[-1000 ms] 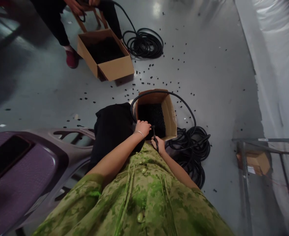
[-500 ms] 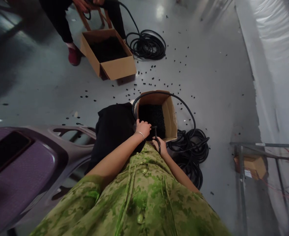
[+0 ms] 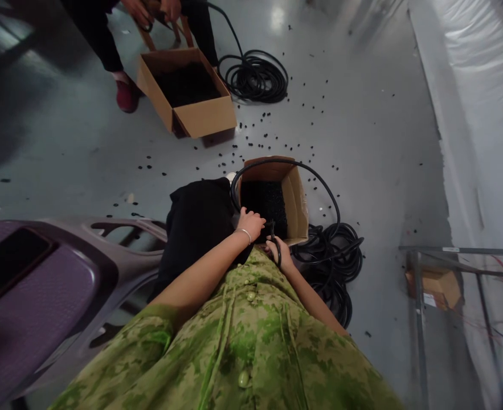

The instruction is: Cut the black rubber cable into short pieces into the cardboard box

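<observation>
Black hose (image 3: 309, 166) arcs over the near cardboard box (image 3: 296, 208) and curls down on its left side to my left hand (image 3: 252, 223), whose fingers are closed around it. A short end of the hose points right from those fingers, over the box. My right hand (image 3: 279, 254) is wrapped round the handles of black scissors (image 3: 273, 234), just right of my left hand; their tips are at the hose end. Small black pieces (image 3: 268, 196) fill the lower part of the box. Coils of the same hose (image 3: 340, 253) lie on the floor to the right.
Ahead, a seated person's hands (image 3: 152, 10) are above another cardboard box (image 3: 206, 118) with dark contents, beside a second hose coil (image 3: 262, 80). Small black bits dot the floor. At left stands a purple chair (image 3: 63, 279) bearing a phone (image 3: 14, 265); at right, a metal frame (image 3: 420, 319).
The scissors in my right hand have turned slightly and their tips have shifted at the hose end. My left hand has barely moved. The other person's hands have moved a little.
</observation>
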`<state>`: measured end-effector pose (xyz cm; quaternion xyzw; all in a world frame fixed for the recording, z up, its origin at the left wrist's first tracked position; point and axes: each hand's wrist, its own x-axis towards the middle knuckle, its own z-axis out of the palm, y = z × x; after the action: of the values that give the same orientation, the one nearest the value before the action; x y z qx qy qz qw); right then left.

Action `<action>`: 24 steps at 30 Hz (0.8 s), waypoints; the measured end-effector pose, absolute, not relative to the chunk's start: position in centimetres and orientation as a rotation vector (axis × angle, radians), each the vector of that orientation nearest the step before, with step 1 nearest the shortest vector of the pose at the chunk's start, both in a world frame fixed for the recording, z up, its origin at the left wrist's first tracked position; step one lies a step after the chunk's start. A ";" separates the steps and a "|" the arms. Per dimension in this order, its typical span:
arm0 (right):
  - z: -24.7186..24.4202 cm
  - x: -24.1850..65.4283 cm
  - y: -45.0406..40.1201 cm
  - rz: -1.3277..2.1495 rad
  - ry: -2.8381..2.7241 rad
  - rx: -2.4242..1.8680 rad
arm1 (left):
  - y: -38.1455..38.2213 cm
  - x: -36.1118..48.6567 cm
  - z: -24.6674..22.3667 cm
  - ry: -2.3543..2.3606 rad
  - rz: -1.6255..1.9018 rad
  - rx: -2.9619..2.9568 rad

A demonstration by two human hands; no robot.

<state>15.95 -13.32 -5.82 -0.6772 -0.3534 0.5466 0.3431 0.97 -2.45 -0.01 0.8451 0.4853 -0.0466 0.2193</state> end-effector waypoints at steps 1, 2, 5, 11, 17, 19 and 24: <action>-5.9 15.9 -13.3 1.439 -0.901 -1.754 | -2.4 1.0 0.0 1.331 -0.144 2.352; -5.9 15.9 -13.2 1.456 -0.892 -1.752 | -2.3 1.0 0.1 1.323 -0.160 2.361; -6.2 15.8 -13.1 1.463 -0.927 -1.774 | -2.2 1.0 0.3 1.321 -0.208 2.360; -7.4 16.1 -13.3 1.239 -1.173 -1.775 | -2.2 1.1 0.9 1.343 -0.282 2.286; -8.6 16.0 -13.3 1.157 -1.241 -1.838 | -2.3 1.1 1.3 1.384 -0.286 2.252; -8.8 15.9 -13.3 1.139 -1.263 -1.857 | -2.3 1.1 1.3 1.397 -0.289 2.259; -8.9 15.9 -13.2 1.107 -1.295 -1.904 | -2.3 1.0 1.2 1.435 -0.374 2.297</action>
<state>15.90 -13.17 -8.90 -0.7134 -0.4853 0.4149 0.2888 1.03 -2.32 1.24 0.8228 0.5141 -0.1340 0.2020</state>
